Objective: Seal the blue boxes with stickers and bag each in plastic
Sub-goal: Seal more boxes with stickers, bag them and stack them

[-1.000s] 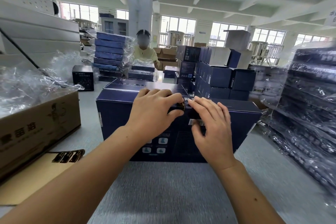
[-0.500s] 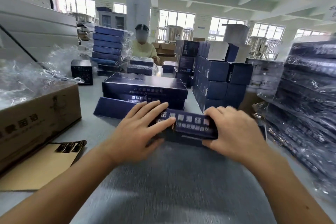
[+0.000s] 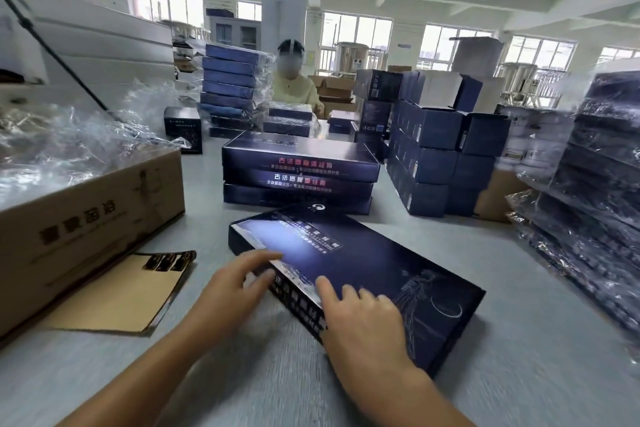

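Where the fingers [image 3: 259, 257] of the left hand [image 3: 232, 291] lay spread against the near edge of the blue box [image 3: 374, 263], those of the right hand [image 3: 363, 319] rested flat and slightly apart on its lid; neither pinched anything. The box lay flat and skewed on the grey surface [image 3: 311, 392], unbagged; any sticker on it could not be made out. The sticker sheet [image 3: 117, 295] lay to its left. A stack of unbagged boxes [image 3: 298, 166] waited behind; bagged stacks [image 3: 595, 184] stood at right. Judgement: partly done, bagging outstanding.

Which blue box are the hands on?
The flat box askew in front; left hand and right hand touch its near edge; the stack behind sits untouched.
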